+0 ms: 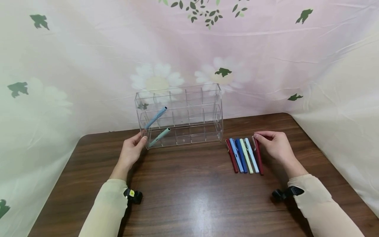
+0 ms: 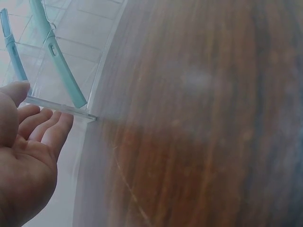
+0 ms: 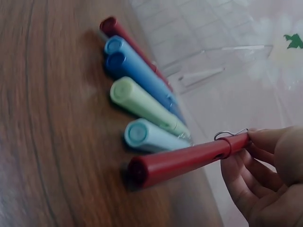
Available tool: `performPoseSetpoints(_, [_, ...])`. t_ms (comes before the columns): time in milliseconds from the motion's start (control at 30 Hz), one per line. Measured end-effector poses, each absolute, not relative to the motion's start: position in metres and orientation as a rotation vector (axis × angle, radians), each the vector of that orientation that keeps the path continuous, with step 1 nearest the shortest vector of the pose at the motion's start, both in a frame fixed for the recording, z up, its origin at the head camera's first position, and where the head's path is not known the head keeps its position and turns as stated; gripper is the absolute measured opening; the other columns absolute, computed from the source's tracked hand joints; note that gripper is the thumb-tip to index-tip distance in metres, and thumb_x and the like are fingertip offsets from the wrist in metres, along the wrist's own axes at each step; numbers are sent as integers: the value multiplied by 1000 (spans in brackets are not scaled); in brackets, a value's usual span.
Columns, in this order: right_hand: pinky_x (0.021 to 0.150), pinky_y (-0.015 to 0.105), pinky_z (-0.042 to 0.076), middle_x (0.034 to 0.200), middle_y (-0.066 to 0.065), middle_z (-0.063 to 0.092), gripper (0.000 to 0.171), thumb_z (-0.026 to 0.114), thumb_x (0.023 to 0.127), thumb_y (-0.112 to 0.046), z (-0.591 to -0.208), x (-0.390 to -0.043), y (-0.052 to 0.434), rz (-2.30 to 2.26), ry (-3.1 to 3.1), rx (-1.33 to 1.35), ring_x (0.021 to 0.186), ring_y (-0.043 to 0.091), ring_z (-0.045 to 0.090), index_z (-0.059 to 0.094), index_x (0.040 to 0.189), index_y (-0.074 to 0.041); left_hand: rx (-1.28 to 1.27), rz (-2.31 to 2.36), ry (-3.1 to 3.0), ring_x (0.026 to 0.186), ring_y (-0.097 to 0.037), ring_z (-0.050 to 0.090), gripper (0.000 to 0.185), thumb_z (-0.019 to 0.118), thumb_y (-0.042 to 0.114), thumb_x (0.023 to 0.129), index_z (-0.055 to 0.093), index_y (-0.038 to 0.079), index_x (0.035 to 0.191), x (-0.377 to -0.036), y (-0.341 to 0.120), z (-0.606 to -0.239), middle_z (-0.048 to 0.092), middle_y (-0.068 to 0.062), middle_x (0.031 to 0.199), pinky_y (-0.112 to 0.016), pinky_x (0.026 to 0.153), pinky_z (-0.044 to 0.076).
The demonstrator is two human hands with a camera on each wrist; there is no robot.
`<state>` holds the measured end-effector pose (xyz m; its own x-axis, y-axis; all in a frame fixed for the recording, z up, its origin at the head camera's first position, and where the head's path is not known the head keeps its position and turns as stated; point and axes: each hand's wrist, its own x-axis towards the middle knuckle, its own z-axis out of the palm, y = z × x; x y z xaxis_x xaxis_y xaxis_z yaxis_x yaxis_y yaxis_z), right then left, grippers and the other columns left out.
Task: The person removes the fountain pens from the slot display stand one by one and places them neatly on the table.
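Note:
A clear acrylic organizer stands at the back of the wooden table. A blue pen and a teal pen lean in its left compartments; the teal pen also shows in the left wrist view. My left hand touches the organizer's left front corner with relaxed fingers. My right hand pinches the clip end of a dark red pen, whose far tip rests on the table. That dark red pen is the rightmost of a row.
Beside it lie a light blue pen, a green pen, two blue pens and another red pen. A floral cloth hangs behind and around the table. Bare wood spreads across the front.

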<state>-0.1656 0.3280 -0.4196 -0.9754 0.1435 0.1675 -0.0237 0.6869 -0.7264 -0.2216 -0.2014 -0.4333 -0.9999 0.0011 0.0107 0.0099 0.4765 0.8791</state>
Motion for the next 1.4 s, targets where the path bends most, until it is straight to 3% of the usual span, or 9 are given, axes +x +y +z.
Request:
performPoseSetpoints(100, [72,11,50,113,22,81,36,71,107,-32,-426,-171,331,1136,-2720,-100,82,-9,62,81,122,-1,-10,-1608,-2689,139,-29,60,50,58,30,114,52,11,160,-222,-202,-433,61,-15,155,-10,95,47])
performPoseSetpoints(200, [69,16,52,108,22,81,36,69,108,-31,-433,-178,333,1132,-2760,-94,78,1,67,80,122,0,-9,-1609,-2688,139,-30,61,51,58,30,114,51,10,160,-221,-202,-433,61,-15,155,-24,106,52])
performPoseSetpoints(333, [67,23,54,99,19,81,36,67,109,-30,-440,-183,335,1138,-2815,-108,75,11,70,79,122,2,-25,-1607,-2684,140,-31,60,51,58,29,114,51,9,160,-221,-202,-433,60,-16,155,-20,105,51])
performPoseSetpoints(433, [70,26,52,98,16,80,35,66,109,-29,-444,-186,337,1082,-2846,-112,79,15,67,79,121,1,-37,-1607,-2680,140,-31,60,51,59,29,114,52,8,160,-222,-202,-434,61,-17,153,-9,94,47])
performPoseSetpoints(633, [78,33,51,111,22,79,33,65,110,-27,-446,-189,337,1003,-2859,-83,93,28,67,79,121,1,-52,-1622,-2664,138,-32,60,50,59,29,113,53,8,159,-224,-202,-436,62,-17,153,-7,91,47])
performPoseSetpoints(900, [91,57,55,120,29,76,37,63,111,-27,-445,-192,332,975,-2895,-62,108,42,69,77,124,5,-46,-1597,-2683,134,-29,62,52,59,31,113,52,8,159,-224,-202,-435,64,-18,151,-5,88,46])
performPoseSetpoints(1000, [87,53,57,117,28,77,35,63,110,-25,-443,-194,330,947,-2912,-65,102,39,70,77,124,5,-41,-1595,-2679,134,-30,62,51,59,30,113,53,9,159,-224,-202,-434,64,-17,151,-5,88,45])
performPoseSetpoints(1200, [71,31,54,109,26,79,36,63,110,-24,-441,-194,330,973,-2916,-72,84,24,73,76,123,7,-40,-1569,-2688,134,-30,62,51,58,29,114,52,8,159,-226,-203,-436,64,-18,151,-9,92,47])
performPoseSetpoints(1400, [65,24,56,103,26,79,36,62,111,-22,-443,-188,335,1101,-2872,-91,76,16,75,75,123,9,-28,-1565,-2705,133,-31,62,52,57,30,114,51,9,161,-225,-202,-436,64,-18,152,-39,110,53])
